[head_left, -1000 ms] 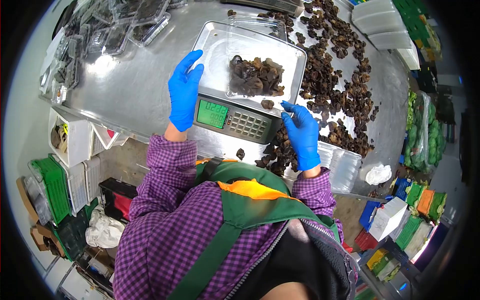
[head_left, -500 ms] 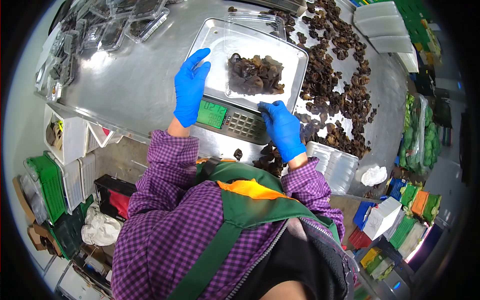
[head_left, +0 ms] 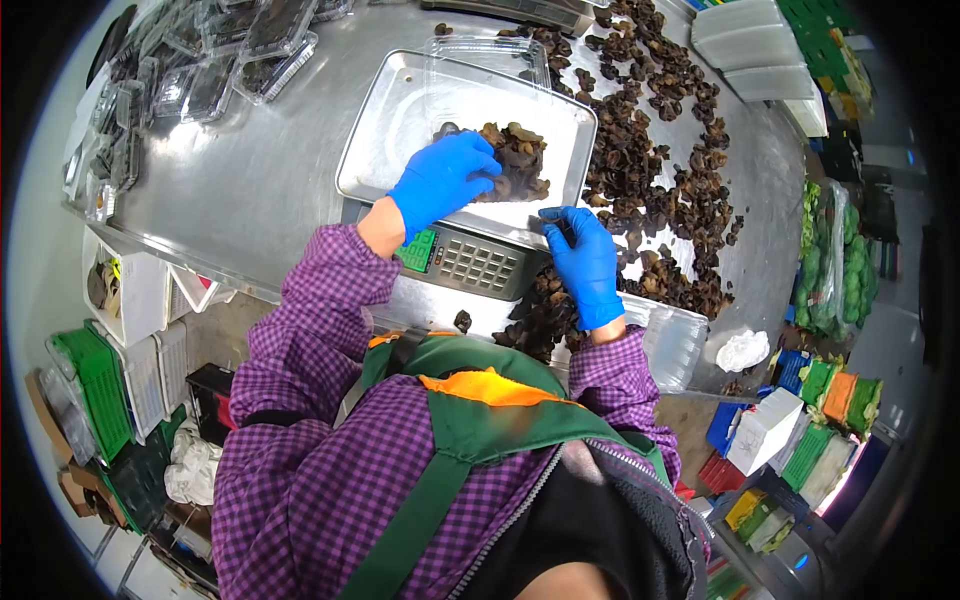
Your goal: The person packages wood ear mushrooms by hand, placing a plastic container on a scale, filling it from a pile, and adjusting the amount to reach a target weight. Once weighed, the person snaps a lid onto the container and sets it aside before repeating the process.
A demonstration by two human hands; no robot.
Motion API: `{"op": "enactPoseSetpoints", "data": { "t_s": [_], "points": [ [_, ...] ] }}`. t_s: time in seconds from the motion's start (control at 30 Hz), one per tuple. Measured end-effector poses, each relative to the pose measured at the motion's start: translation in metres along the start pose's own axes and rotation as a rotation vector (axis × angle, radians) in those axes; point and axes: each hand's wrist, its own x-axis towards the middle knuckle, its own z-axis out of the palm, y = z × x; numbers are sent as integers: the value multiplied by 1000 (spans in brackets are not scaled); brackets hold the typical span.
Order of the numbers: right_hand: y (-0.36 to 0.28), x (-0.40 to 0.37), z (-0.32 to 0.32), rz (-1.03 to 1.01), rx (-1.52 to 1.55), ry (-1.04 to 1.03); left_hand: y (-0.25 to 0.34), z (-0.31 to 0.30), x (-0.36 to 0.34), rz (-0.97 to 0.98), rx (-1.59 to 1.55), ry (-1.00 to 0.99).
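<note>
My left hand (head_left: 445, 180), in a blue glove, reaches over the metal tray (head_left: 375, 130) with bent fingers at the left side of the dark mushroom-like pieces (head_left: 520, 160). These lie in a clear plastic container (head_left: 485, 55) whose lid is folded back. My right hand (head_left: 583, 262), also gloved, is at the tray's lower right corner with thumb and forefinger pinched together on something small and dark. Under the tray stands a scale (head_left: 480, 262), its green display partly covered by my left wrist.
Loose dark pieces (head_left: 655, 150) spread over the right of the steel table (head_left: 250, 190). Filled clear boxes (head_left: 205, 85) lie at the upper left. Empty clear trays (head_left: 665, 340) sit at the lower right, beside a white crumpled item (head_left: 743, 351).
My left hand has moved right and down from the tray's left side onto the pieces in the container. My right hand has shifted slightly and now pinches at the tray corner.
</note>
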Motion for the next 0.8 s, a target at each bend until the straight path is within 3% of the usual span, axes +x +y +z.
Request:
{"op": "enactPoseSetpoints", "data": {
  "t_s": [0.1,0.17,0.27,0.4,0.47,0.53,0.57,0.6,0.67,0.73,0.8],
  "points": [
    [9,-2,-6,19,-41,44,1,-9,7,-8,-64,-69],
    [12,-2,-11,42,-31,58,4,-15,6,-63,-464,64],
    [29,-4,-20,49,-15,73,10,-31,7,-75,-601,221],
    [39,-5,-38,49,6,156,34,-43,1,-360,-912,288],
    [51,-7,-46,154,74,184,52,-27,-5,-300,-962,266],
    [64,-7,-55,109,64,206,77,2,-7,-271,-960,162],
    [61,-8,-62,120,12,219,86,27,-7,-152,-1235,110],
    [62,-8,-67,133,-39,230,94,50,-7,-223,-1294,43],
    [74,-10,-74,148,72,267,109,83,-3,-205,-1083,-15],
    [79,-12,-82,120,-30,290,132,94,-5,-272,-1146,-95],
    [78,-18,-86,155,-11,299,136,98,-14,-134,-706,-167]
  ]
}}
